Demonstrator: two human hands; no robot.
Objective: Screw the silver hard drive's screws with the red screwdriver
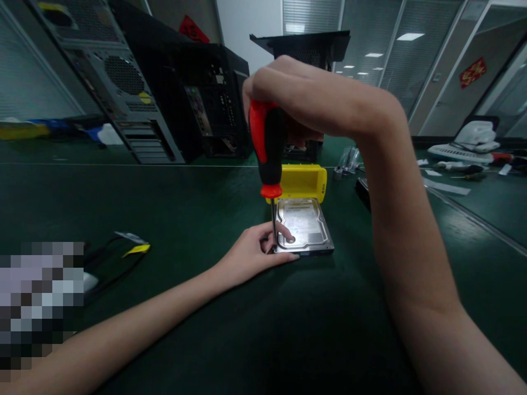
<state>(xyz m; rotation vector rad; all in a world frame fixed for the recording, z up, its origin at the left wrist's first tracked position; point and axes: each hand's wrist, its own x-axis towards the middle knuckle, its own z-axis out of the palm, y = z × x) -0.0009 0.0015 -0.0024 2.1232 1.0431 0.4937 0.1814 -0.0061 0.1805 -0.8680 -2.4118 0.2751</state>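
A silver hard drive (307, 222) lies flat on the dark green tabletop. My left hand (257, 249) grips its near left corner, one finger on the top cover and the thumb along the near edge. From above, my right hand (288, 93) is wrapped round the handle of a red and black screwdriver (269, 148). The shaft points straight down, its tip at the drive's near left corner beside my left fingers. Whether the tip sits in a screw is too small to tell. Just behind the drive stands a yellow open-fronted bin (302, 184).
Computer cases (135, 82) stand along the back left, another black case (313, 46) behind my right hand. A cable with a yellow tag (138, 249) lies on the left. Clear plastic packaging (349, 160) and a black item (363, 193) lie right of the bin, and a white keyboard (461, 153) far right.
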